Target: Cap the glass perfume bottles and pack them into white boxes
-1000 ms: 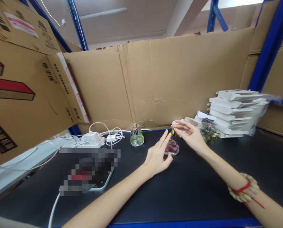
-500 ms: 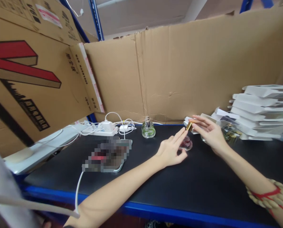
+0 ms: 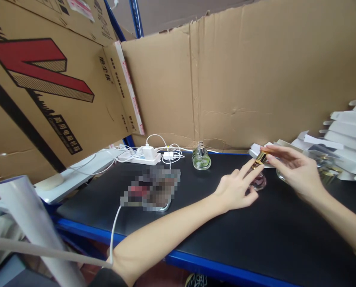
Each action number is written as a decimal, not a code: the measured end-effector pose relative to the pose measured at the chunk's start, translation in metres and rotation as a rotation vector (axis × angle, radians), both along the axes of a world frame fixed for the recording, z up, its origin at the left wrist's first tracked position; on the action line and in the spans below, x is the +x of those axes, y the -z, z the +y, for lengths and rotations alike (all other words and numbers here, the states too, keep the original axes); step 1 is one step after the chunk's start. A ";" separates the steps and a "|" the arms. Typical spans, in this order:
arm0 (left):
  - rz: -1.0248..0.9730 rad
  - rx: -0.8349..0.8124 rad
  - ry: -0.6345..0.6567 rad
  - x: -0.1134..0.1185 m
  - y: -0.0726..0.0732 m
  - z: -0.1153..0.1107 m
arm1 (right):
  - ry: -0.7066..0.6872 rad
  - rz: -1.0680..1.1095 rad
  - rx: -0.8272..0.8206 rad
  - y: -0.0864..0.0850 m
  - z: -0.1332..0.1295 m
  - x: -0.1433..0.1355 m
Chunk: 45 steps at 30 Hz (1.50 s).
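- The pink bottle (image 3: 260, 182), right of centre, stood partly behind the left hand (image 3: 234, 190), whose grip I couldn't tell.
- The right hand (image 3: 303, 172) pinched the gold cap (image 3: 262, 157).
- White boxes (image 3: 347, 128) crowded the right edge; a green bottle (image 3: 201, 161) stood near centre.

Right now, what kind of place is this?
Probably a packing or storage workspace: a blue metal post rises behind a big cardboard panel, and white boxes are stacked on the black tabletop.

head view | above tabletop (image 3: 270, 235) | facing forward, down | near hands (image 3: 234, 189)
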<state>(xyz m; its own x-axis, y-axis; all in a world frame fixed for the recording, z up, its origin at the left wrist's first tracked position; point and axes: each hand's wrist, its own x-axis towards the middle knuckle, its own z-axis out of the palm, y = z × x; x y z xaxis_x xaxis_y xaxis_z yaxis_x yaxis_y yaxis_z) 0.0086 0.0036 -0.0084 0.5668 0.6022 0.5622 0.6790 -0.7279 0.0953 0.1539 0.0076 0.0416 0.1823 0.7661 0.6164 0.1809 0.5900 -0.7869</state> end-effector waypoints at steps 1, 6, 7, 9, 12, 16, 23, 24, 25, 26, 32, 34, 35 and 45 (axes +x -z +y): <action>-0.007 -0.008 0.002 0.000 0.000 0.000 | 0.009 0.001 -0.002 -0.001 -0.001 -0.001; -0.033 -0.074 0.014 -0.001 -0.001 0.000 | 0.015 -0.094 -0.024 0.001 -0.001 -0.004; -0.035 -0.089 0.015 -0.001 -0.001 0.000 | 0.003 -0.128 -0.028 0.003 -0.001 -0.004; -0.036 -0.114 0.020 -0.002 -0.002 0.000 | -0.021 -0.186 -0.030 0.006 0.000 -0.004; -0.037 -0.135 0.026 -0.002 -0.003 0.000 | -0.029 -0.220 -0.018 0.008 0.000 -0.003; -0.037 -0.131 0.043 -0.002 -0.002 0.000 | 0.005 -0.224 -0.018 0.005 -0.001 -0.003; -0.033 -0.131 0.033 -0.003 -0.003 -0.001 | -0.014 -0.317 0.150 0.008 0.003 0.003; -0.033 -0.128 0.029 -0.003 -0.002 -0.001 | -0.019 -0.341 0.184 0.009 0.004 0.004; -0.033 -0.126 0.026 -0.003 -0.002 -0.001 | -0.024 -0.365 0.215 0.010 0.005 0.005; -0.034 -0.125 0.026 -0.003 -0.001 -0.001 | -0.028 -0.387 0.241 0.011 0.006 0.006; -0.048 -0.102 0.034 -0.001 0.002 0.001 | 0.000 -0.423 0.290 0.017 0.011 0.008; -0.054 -0.095 0.038 -0.001 0.002 0.001 | -0.009 -0.425 0.283 0.019 0.013 0.009; -0.059 -0.091 0.036 -0.001 0.002 0.001 | -0.017 -0.423 0.278 0.020 0.013 0.009; -0.100 -0.116 0.043 -0.002 -0.001 -0.001 | -0.025 -0.470 0.352 0.022 0.012 0.008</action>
